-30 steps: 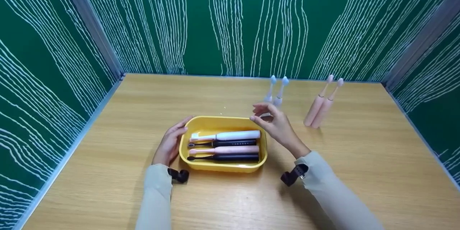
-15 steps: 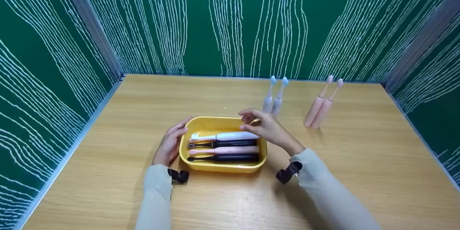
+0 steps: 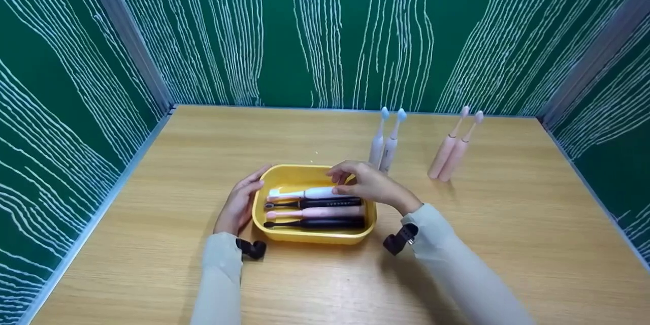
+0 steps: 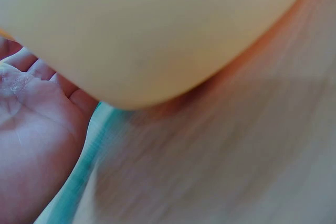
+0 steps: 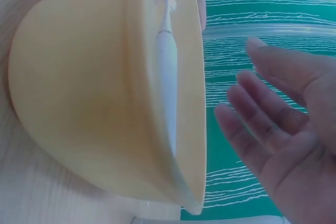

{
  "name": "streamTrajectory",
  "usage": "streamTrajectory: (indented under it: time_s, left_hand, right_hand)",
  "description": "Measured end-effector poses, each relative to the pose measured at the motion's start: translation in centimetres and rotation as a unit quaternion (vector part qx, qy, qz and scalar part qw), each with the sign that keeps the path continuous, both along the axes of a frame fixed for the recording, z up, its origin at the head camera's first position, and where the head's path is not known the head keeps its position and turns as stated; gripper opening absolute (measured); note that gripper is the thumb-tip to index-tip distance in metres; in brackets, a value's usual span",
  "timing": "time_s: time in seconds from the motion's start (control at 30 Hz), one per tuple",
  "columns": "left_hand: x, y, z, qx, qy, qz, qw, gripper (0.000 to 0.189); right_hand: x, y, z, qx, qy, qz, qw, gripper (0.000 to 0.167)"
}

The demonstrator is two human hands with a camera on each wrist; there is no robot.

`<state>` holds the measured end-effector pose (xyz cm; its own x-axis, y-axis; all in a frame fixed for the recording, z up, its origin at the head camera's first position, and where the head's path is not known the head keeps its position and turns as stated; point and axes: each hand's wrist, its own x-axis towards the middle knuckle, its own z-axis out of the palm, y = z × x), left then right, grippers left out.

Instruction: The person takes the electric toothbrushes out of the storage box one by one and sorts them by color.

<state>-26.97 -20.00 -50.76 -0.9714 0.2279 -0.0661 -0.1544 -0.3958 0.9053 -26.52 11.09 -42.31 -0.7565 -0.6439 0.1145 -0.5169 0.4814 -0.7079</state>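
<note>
A yellow plastic bin sits on the table, holding several electric toothbrushes side by side. They are a white toothbrush, a black one with a row of marks, a pink one and a plain black one. My left hand grips the bin's left end, thumb at the rim and fingers along the outer wall. My right hand hovers over the bin's right end, overlapping the white handle from above. Its fingers are loosely bent; the right wrist view shows nothing between them and space above the rim.
Two pale toothbrushes with blue heads stand upright just behind my right hand. Two pink toothbrushes stand farther right. Green walls with white lines enclose the wooden table at the back and sides.
My right hand has moved left and nearer me, from beside the pale standing toothbrushes to over the bin. Those toothbrushes show more fully. My left hand and the bin have stayed put.
</note>
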Motion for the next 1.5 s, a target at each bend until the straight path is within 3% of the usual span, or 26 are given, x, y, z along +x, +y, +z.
streamTrajectory:
  time_s: [0.43,0.67,0.9,1.17,1.5]
  left_hand:
    - [0.0,-0.2,-0.1,0.003,0.001,-0.004,1.0,0.052]
    - [-0.2,-0.1,-0.1,-0.012,0.005,0.003,0.9999,0.051]
    - [-0.1,-0.1,-0.2,-0.01,0.009,0.0,0.9999,0.051]
    - [-0.2,-0.1,-0.1,-0.013,0.008,-0.002,0.9999,0.051]
    - [0.0,0.0,-0.1,0.005,0.0,0.001,1.0,0.051]
  right_hand:
    - [-0.6,-1.9,0.9,0.113,-0.016,0.055,0.992,0.036]
    - [-0.7,-2.9,0.7,0.144,0.004,0.1,0.9845,0.032]
    - [-0.6,-3.8,0.7,0.183,-0.014,0.083,0.9795,0.03]
    - [-0.5,-4.8,0.4,0.193,-0.023,0.102,0.9755,0.031]
    - [-0.4,-5.6,-0.1,0.204,-0.017,0.093,0.9745,0.03]
